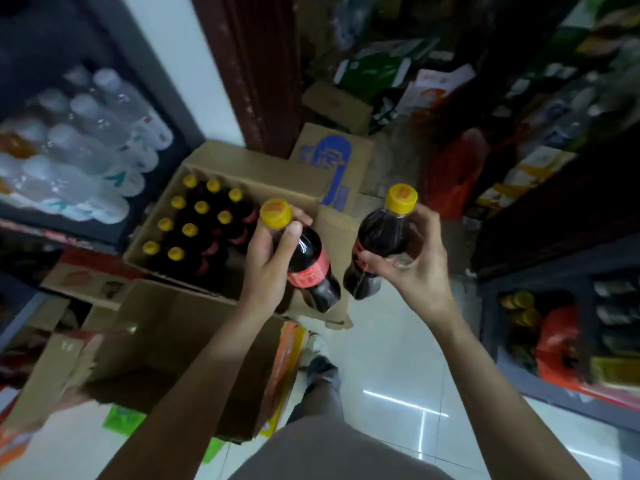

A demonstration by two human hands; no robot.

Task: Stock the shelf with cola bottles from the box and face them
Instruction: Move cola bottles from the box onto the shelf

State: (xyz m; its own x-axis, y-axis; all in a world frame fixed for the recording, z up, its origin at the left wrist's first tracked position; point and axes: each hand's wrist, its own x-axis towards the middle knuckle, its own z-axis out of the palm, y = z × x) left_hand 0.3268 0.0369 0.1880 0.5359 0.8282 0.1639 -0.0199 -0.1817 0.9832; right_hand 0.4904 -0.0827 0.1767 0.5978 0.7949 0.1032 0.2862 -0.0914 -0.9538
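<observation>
Cola bottles: two out of box, one per hand, both held above box edge and floor. Left hand (273, 252) grips left bottle (304, 261) round shoulder, cap (276, 213) up, red label outward. Right hand (412, 258) wraps right bottle (377, 237) mid-body, upright, likely so it goes down standing. Box (221, 161) open below left, rest of bottles (194, 220) standing in rows, yellow caps up. Dark shelf (554, 216) at right, probable target. Two at once likely saves trips; facing not yet done.
</observation>
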